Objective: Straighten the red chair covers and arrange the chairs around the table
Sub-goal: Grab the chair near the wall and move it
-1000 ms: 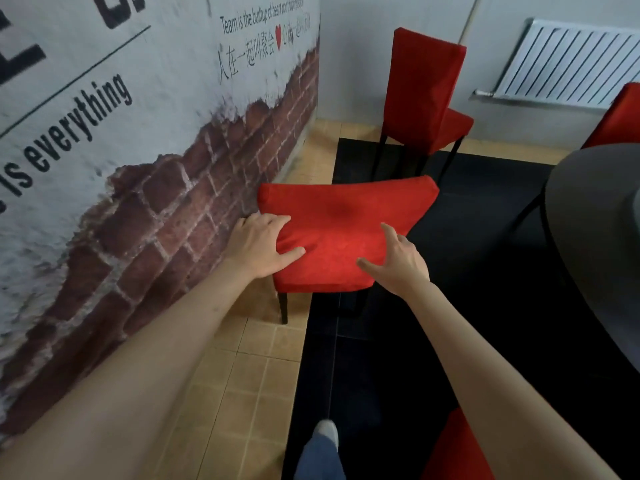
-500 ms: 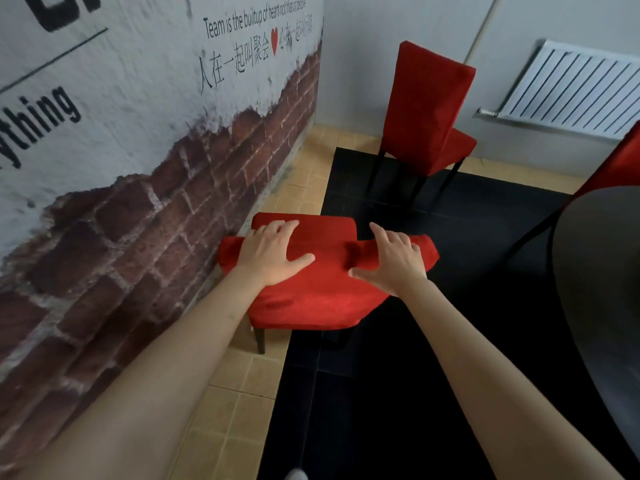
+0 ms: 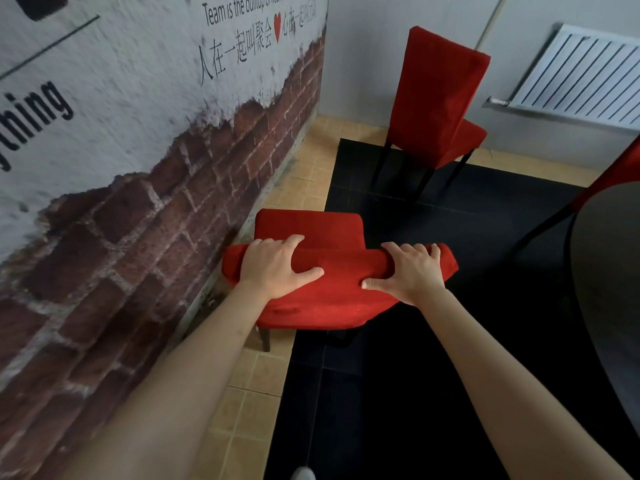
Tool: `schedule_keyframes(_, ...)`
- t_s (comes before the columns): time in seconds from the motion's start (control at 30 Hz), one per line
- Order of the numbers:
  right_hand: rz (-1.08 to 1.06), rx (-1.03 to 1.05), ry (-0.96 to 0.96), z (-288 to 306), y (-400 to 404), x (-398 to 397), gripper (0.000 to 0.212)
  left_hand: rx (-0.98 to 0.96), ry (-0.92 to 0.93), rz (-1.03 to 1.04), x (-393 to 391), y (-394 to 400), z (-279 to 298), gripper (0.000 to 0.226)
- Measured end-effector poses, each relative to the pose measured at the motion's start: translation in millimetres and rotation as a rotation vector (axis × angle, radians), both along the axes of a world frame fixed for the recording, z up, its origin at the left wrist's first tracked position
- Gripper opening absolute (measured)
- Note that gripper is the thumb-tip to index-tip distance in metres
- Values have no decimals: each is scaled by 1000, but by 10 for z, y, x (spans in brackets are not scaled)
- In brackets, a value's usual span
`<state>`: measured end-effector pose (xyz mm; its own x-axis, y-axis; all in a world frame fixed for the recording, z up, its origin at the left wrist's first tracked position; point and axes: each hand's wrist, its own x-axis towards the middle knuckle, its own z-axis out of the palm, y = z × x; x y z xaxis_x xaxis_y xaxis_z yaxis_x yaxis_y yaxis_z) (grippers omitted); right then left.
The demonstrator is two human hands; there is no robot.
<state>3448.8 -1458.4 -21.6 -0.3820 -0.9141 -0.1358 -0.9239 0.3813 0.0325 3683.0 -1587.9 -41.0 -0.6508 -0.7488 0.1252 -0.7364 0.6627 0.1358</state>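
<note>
Right below me stands a chair in a red cover [image 3: 332,303], seen from behind and above, its seat beyond the backrest. My left hand [image 3: 277,268] grips the top edge of the backrest at its left end, fingers over the far side and thumb on the near face. My right hand [image 3: 412,268] grips the same edge at its right end in the same way. A second red-covered chair [image 3: 436,98] stands farther off near the corner. A third red chair [image 3: 620,174] shows only partly at the right, behind the dark round table [image 3: 609,271].
A wall with painted brick and lettering [image 3: 138,188] runs close along the left of the near chair. A white radiator [image 3: 581,77] hangs on the far wall. The floor is black tile [image 3: 415,393] with a tan tile strip [image 3: 249,393] beside the wall.
I have stepped closer to the near chair. Both hands went from lying on the backrest's face to gripping its top edge, and the seat now shows beyond it.
</note>
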Motion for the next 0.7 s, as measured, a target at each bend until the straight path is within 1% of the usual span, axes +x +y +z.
schedule_keyframes(0.2,-84,-10,5,-21,147,229,110,-31,7,-64,110,-8,-18,96)
schedule_keyframes(0.53,-312,-77,0,-109,519,921,105,-50,-18,-266,437,-89,-15,94)
schedule_keyframes(0.7,-382,-73,-11,-120,618,1106,103,-51,-9,-311,543,-14,-56,94)
